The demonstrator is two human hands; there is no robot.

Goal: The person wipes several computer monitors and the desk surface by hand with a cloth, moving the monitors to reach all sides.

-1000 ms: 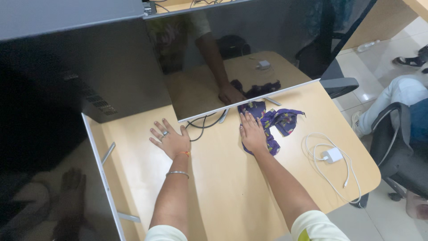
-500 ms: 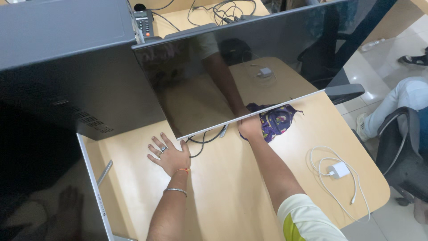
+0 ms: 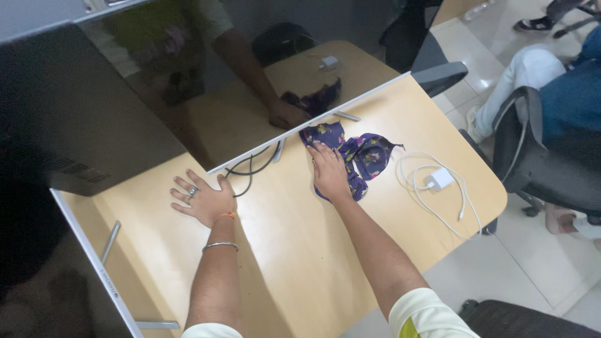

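My right hand point(image 3: 328, 174) lies flat, fingers spread, on a crumpled purple patterned cloth point(image 3: 363, 154) on the wooden desk point(image 3: 300, 250), just in front of a dark monitor screen point(image 3: 238, 94). The cloth spreads out to the right of the hand. My left hand point(image 3: 201, 199) rests palm down on the bare desk to the left, fingers apart, holding nothing. It wears a ring, with a bangle and a thread at the wrist. The screen mirrors my right arm and the cloth.
A white charger with coiled cable point(image 3: 436, 183) lies right of the cloth. Black cables point(image 3: 250, 168) run under the screen. A second monitor point(image 3: 69, 125) stands at the left. A seated person's leg point(image 3: 526, 75) and a black office chair point(image 3: 544, 169) are beyond the desk's right edge.
My right hand came back from under the screen's lower edge toward me and now lies flat on the cloth. The view has shifted; my left hand stays on the desk.
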